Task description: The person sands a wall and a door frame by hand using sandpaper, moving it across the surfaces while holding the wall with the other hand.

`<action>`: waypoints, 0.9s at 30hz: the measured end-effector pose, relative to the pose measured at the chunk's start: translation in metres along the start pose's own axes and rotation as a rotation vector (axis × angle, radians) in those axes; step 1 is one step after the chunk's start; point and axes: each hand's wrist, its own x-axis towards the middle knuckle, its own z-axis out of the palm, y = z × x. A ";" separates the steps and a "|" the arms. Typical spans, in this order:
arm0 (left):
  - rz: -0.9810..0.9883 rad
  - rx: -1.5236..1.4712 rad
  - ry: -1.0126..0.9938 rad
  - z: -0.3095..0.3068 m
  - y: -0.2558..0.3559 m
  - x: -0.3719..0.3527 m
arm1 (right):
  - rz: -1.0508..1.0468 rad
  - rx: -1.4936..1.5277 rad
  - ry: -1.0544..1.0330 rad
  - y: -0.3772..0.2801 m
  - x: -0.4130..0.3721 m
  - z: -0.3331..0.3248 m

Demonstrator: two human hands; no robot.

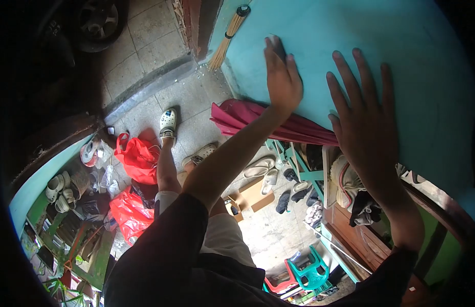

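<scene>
My left hand (284, 77) is raised at the blue-green wall (421, 30), its fingers closed on a small pale thing (273, 41) that I cannot make out. To its right, my right hand (365, 107) has its fingers spread over the same wall, with nothing in it. Below both hands a dark red cloth (278, 124) hangs along the top of a shoe rack (311, 175). A bundle of thin sticks (228, 38) leans in the corner, left of my left hand.
Red bags (137, 158) lie on the tiled floor beside my feet in clogs (168, 123). Shoes and a cardboard box (255, 194) are near the rack. A green plastic chair (311, 271) stands lower down; a vehicle wheel (97, 23) is at the upper left.
</scene>
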 end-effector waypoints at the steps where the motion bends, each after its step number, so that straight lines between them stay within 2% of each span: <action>1: 0.007 0.001 -0.002 -0.004 0.010 -0.003 | 0.005 0.000 0.005 0.001 0.001 0.001; 3: 0.339 0.130 -0.165 -0.012 0.025 -0.013 | -0.013 0.046 0.084 0.000 0.001 0.002; 4: 0.340 0.129 -0.168 -0.011 0.018 -0.010 | -0.010 0.047 0.083 -0.002 0.000 0.001; 6: 0.149 0.237 -0.037 -0.008 0.002 0.002 | -0.014 0.045 0.072 -0.003 -0.001 0.000; 7: -0.020 0.437 -0.088 -0.008 -0.001 0.005 | -0.005 0.041 0.072 -0.003 -0.004 0.001; 8: -0.016 0.436 -0.093 -0.006 -0.001 0.000 | -0.010 0.064 0.075 -0.004 -0.006 0.005; 10: 0.361 0.084 -0.165 -0.015 0.028 -0.006 | -0.008 0.097 0.083 -0.006 -0.007 0.008; 12: 0.355 0.002 -0.217 -0.015 0.036 -0.005 | 0.003 0.093 0.066 -0.010 -0.009 0.008; 14: 0.272 0.024 -0.120 -0.008 0.020 0.006 | 0.001 0.093 0.049 -0.009 -0.012 0.007; 15: 0.065 -0.027 -0.054 -0.004 0.019 0.009 | -0.008 0.089 0.033 -0.008 -0.013 0.008; 18: 0.003 -0.040 -0.091 -0.003 0.018 0.000 | -0.013 0.029 0.031 -0.010 -0.014 0.010; 19: 0.180 0.037 -0.134 -0.005 0.018 -0.005 | -0.006 0.032 0.035 -0.011 -0.013 0.014; 20: 0.185 0.039 -0.142 -0.007 0.016 -0.006 | 0.017 0.066 0.068 -0.013 -0.013 0.018; 22: 0.469 0.147 -0.250 -0.013 0.028 0.005 | 0.044 0.100 0.105 -0.016 -0.011 0.023; 23: 0.544 0.165 -0.229 -0.012 0.031 0.020 | 0.049 0.081 0.094 -0.018 -0.011 0.021; 24: 0.550 0.169 -0.233 -0.010 0.027 0.034 | 0.054 0.064 0.082 -0.020 -0.011 0.021; 26: 0.387 -0.116 -0.154 -0.005 0.016 0.059 | 0.078 0.075 0.096 -0.024 -0.009 0.022; 27: 0.299 -0.072 -0.095 -0.006 0.011 0.067 | 0.096 0.078 0.109 -0.025 -0.009 0.021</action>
